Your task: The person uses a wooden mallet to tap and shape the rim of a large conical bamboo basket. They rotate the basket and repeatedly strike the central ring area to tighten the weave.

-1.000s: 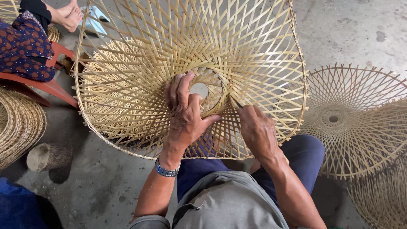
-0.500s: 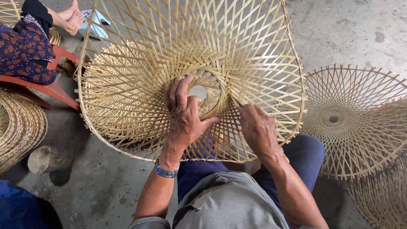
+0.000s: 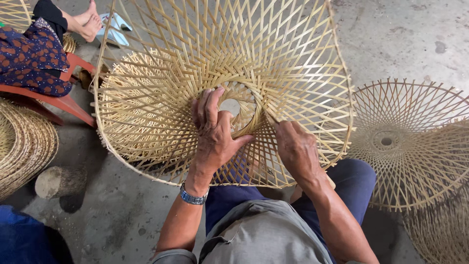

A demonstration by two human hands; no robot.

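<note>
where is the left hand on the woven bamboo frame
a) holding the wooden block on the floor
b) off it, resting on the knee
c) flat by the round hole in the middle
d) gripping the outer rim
c: the left hand lies flat on the bamboo frame, fingers up against the ring around its centre hole, while the right hand works the strips just right of that ring.

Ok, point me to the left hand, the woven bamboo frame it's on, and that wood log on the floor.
left hand [image 3: 215, 139], head view, back of the hand.
woven bamboo frame [image 3: 293, 54], head view, upper right lattice.
wood log [image 3: 58, 182], head view, its side.
</note>
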